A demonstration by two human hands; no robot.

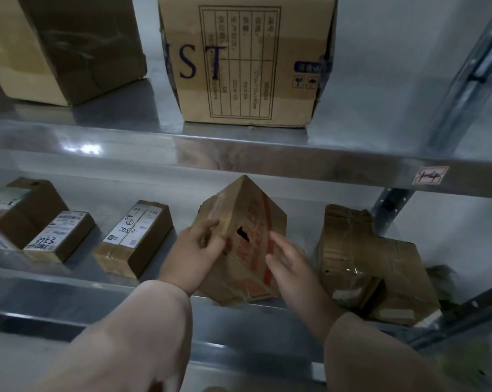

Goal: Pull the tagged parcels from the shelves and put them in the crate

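The brown carton (247, 222) with red tape stands tipped on one bottom edge at the front lip of the lower shelf (78, 274), between the box marked 3082 (134, 239) and a crumpled taped parcel (380, 267). The left grip (194, 250) pinches the carton's near upright corner with curled fingers and thumb, while the right grip (290, 267) lies spread, fingers fairly straight against the right face, pressing, not clasping. That is the weak spot, I judge: with only one side truly held, the carton could pivot on its edge and slide off the lip as it comes out. A dark torn hole in its front face suggests soft cardboard that may give under a squeeze. The right sleeve sits just beside the crumpled parcel and could drag it forward. No tag shows on the carton's visible faces, so it may be the wrong pick. Counted: two hands; two large cartons on the upper shelf (239, 154); on the lower shelf three or perhaps four labelled boxes at left, the held carton, and the crumpled parcel, which may be two pieces. No crate is in view
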